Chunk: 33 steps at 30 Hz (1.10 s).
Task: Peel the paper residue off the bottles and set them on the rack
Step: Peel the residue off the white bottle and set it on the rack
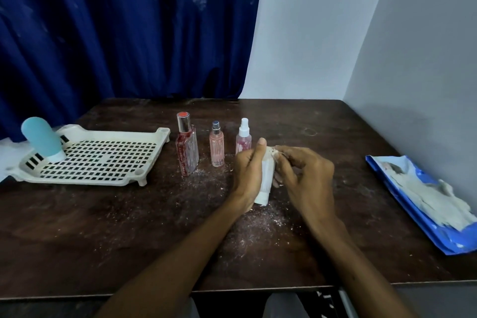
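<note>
Left hand (247, 173) wraps around white bottle (265, 178), fingers curled; right hand (304, 175) pinches paper residue (274, 153) at bottle's top.

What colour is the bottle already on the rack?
Pale turquoise bottle standing on a white cap, on the rack; the head view shows it.

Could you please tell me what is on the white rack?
One teal bottle stands cap-down at the left end of the rack; nothing else shows on it. The grid under its cap is covered.
</note>
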### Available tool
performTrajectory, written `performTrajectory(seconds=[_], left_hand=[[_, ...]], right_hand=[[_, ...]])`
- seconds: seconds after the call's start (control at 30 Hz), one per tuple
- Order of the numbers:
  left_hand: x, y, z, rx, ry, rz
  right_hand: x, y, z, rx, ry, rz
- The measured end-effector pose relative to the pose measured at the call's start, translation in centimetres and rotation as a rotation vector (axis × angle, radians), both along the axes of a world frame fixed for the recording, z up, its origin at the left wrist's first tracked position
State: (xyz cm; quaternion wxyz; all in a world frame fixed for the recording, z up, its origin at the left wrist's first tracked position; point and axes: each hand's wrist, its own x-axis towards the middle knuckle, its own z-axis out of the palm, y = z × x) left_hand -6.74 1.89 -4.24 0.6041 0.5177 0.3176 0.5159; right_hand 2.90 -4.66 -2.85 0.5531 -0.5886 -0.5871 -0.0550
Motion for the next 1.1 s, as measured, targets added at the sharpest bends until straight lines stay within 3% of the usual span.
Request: performTrajectory(seconds=[0.1, 0.27, 0.43, 0.57, 0.93, 1.1], left_hand=[[0.0, -0.2, 0.2, -0.043, -0.016, 0.012], [-0.3, 0.5, -0.2, -0.146, -0.121, -0.025], [-0.3, 0.3, 0.1, -0.151, -0.058, 0.021], [-0.3, 0.6, -0.1, -0.165, -0.076, -0.009], [0.1, 0.6, -0.4, -0.103, -0.015, 0.022], [0.0, 1.0, -1.1, -0.024, -0.028, -0.069]], right_hand=[[-0.2, 0.5, 0.5, 0.020, 0.033, -0.025], [-1.0, 0.0, -0.6, -0.029, -0.079, 0.034], [-0.4, 0.4, -0.2, -0.017, -0.024, -0.021], [-1.0, 0.6, 0.1, -0.016, -0.094, -0.008], [-1.0, 0.1, -0.3, 0.006, -0.084, -0.030], [-0.6, -0.7, -1.7, 0.014, -0.085, -0.007]])
